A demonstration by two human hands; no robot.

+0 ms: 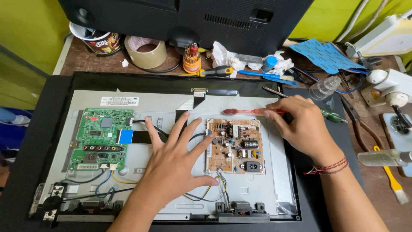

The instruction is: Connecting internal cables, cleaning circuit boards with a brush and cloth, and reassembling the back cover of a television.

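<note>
Red toothbrush (253,111), long axis running left to right, parallel with the bench's far edge; bristle head pointing left, lying just past the far edge of the tan power board (234,145). Handle end pinched in the right hand (302,124), grip closed on it at the fingertips, so the brush reaches leftward from that hand across the top of the board. Left hand (174,159) flat and spread on the grey metal back panel (146,103) of the opened screen, grip open and holding nothing, fingertips touching the board's left edge; nearer to the board than to the brush, right hand plainly nearer to the brush. Green main board (101,138) further left on the same panel, joined toward the middle by a flat ribbon cable (139,137). Loose coloured wires (107,180) trailing along the panel's near edge. Beyond the panel, along the bench's far edge: roll of brown tape (146,52), orange screwdriver-bit holder (192,58), crumpled white tissue (225,56), blue abrasive sheet (324,55). At the right edge: small clear bottle (324,87), pliers (358,118), yellow-handled brush (392,180)
</note>
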